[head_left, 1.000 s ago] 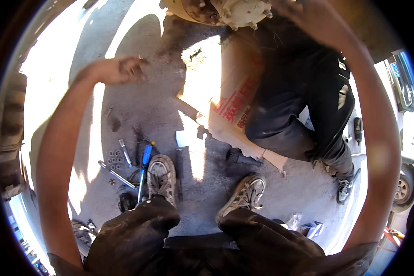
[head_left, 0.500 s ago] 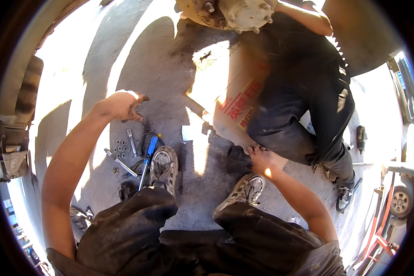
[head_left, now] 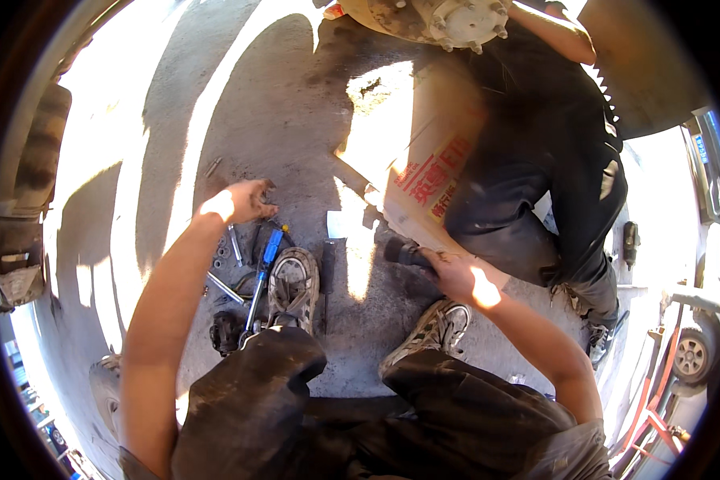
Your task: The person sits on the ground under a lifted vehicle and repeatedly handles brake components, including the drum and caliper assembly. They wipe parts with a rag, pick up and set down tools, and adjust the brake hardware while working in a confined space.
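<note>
My left hand [head_left: 244,202] reaches out over the ground with its fingers apart and slightly curled. Nothing shows in it. Just below it lie a metal rod-like tool [head_left: 235,245] and a blue-handled screwdriver [head_left: 272,246]. My right hand [head_left: 454,274] is closed around a dark, rounded object [head_left: 408,254], held above the ground by my right shoe; its exact kind I cannot make out. A short metal piece [head_left: 213,166] rests beyond my left hand.
Across from me a person in dark clothes [head_left: 508,200] kneels on a flattened cardboard sheet [head_left: 424,172]. A wheel hub with studs [head_left: 464,22] hangs at the top. Several nuts [head_left: 220,258] and a chrome bar [head_left: 226,288] lie beside my left shoe [head_left: 294,284].
My left hand has moved right and slightly down, uncovering the short metal piece beyond it. My right hand has lifted the dark object a little. My view has shifted slightly.
</note>
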Action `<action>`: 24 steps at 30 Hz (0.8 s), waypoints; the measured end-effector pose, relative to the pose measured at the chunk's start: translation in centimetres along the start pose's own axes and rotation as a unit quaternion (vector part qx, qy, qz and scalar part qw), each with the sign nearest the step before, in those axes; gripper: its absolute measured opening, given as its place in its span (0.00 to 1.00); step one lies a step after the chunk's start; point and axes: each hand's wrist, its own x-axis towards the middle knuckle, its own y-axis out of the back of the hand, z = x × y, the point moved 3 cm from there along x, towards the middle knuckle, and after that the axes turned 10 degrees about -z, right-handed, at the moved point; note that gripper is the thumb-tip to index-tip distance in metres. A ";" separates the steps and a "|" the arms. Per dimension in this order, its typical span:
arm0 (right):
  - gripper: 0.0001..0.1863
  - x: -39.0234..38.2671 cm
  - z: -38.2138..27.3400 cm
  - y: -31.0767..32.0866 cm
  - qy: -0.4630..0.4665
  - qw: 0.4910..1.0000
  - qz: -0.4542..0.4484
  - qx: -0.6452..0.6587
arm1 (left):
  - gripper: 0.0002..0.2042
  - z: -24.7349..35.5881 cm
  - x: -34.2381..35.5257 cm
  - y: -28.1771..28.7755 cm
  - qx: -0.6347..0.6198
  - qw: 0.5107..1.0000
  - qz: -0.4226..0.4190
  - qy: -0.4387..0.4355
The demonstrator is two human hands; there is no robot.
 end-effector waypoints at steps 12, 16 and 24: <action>0.33 -1.9 0.0 -0.9 -0.022 0.957 -0.182 -0.226 | 0.28 4.0 4.4 -5.0 0.068 0.984 0.072 -0.150; 0.30 -3.6 0.9 -0.9 -0.003 0.958 -0.146 -0.247 | 0.29 1.9 3.7 -4.7 0.018 0.994 0.031 -0.103; 0.29 0.4 -4.3 5.5 0.010 0.978 -0.115 -0.173 | 0.33 -5.5 3.8 -3.6 -0.081 0.994 0.044 0.053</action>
